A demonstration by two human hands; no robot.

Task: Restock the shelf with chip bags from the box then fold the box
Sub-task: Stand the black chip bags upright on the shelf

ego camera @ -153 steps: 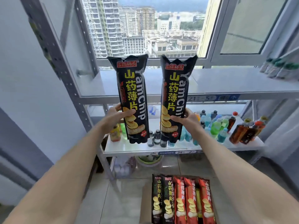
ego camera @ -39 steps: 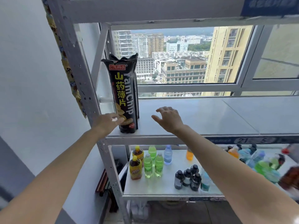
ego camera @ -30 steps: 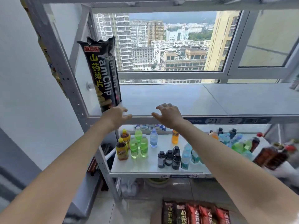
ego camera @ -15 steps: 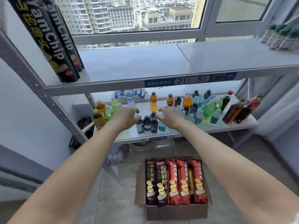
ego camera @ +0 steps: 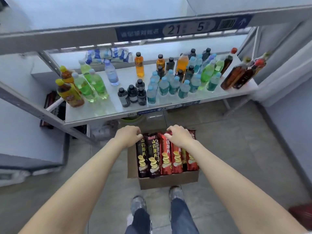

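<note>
Filling box [ego camera: 167, 180]: upright chip bags [ego camera: 166, 156]

Both bare arms reach down and forward to the top end of the cardboard box [ego camera: 166, 180]

The left hand [ego camera: 127, 135] is at the box's upper left corner, knuckles up, fingers curled down onto the top of the leftmost black chip bag [ego camera: 142, 157]; whether it grips cannot be told. The right hand [ego camera: 179, 136] lies over the tops of the red chip bags [ego camera: 171, 159] toward the box's upper right, fingers bent and spread, touching them. Both forearms are bare. Two shoes and jeans legs stand just below the box
</note>
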